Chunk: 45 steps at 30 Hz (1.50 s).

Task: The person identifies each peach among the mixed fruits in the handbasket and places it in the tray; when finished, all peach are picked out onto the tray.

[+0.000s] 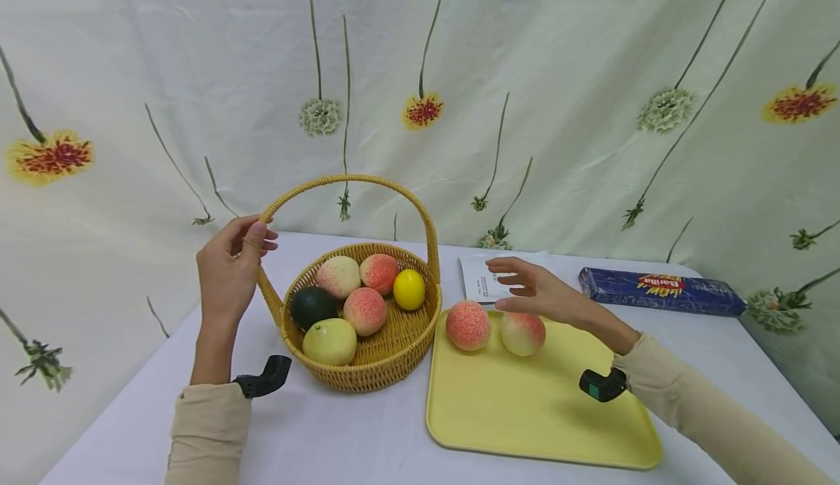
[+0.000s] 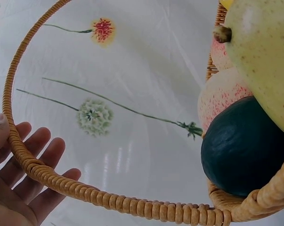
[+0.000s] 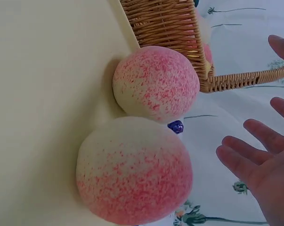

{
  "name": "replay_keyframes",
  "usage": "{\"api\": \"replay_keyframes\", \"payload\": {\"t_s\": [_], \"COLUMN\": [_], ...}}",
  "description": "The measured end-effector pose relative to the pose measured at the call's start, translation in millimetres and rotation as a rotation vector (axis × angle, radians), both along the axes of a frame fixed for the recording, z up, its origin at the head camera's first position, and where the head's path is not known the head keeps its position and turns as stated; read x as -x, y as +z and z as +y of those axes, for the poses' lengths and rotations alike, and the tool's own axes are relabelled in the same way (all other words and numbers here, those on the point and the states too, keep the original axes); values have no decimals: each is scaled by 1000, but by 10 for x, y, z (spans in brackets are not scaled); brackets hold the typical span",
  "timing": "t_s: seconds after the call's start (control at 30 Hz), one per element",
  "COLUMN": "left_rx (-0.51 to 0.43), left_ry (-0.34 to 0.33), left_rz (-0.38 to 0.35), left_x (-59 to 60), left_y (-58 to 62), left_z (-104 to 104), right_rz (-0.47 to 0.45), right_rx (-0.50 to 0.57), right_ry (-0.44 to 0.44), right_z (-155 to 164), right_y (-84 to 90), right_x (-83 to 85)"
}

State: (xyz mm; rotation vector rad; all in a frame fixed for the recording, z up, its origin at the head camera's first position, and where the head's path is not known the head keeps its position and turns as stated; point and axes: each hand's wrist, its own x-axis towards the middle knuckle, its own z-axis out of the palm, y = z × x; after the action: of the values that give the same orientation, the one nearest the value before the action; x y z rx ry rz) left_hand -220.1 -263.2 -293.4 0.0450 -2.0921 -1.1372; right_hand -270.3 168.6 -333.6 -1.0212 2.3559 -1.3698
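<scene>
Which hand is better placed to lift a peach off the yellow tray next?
Likely the right hand: it hovers, holding nothing, close to the two peaches on the tray. The left hand holds the basket handle, farther from them.

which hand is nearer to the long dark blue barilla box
The right hand. It is raised near the far edge of the yellow rectangular tray, just left of the box; the left hand holds the arched handle of the tan woven basket, much farther left.

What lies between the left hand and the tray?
The head view shows the basket of fruit there: left hand holding its handle, tray beside it.
</scene>
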Motion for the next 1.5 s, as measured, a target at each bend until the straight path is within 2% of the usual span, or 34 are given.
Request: {"api": "replay_keyframes", "payload": {"t_s": [0.57,0.7,1.03,1.27,1.5], "left_rx": [-8,-10,4,2,0], "left_ry": [3,7,5,4,2], "left_rz": [11,9,30,16,23], "left_x": [16,7,18,2,4], "left_y": [-7,-10,-5,-5,-1], "left_z": [-5,-9,3,5,0], "right_rz": [-12,-7,40,103,123], "right_rx": [-37,-93,-154,-163,-175], "right_ry": [164,170,189,203,203], "right_z": [-711,-890,-1189,-1326,-1478], "right_y": [65,91,224,233,290], "right_x": [41,45,76,134,221]}}
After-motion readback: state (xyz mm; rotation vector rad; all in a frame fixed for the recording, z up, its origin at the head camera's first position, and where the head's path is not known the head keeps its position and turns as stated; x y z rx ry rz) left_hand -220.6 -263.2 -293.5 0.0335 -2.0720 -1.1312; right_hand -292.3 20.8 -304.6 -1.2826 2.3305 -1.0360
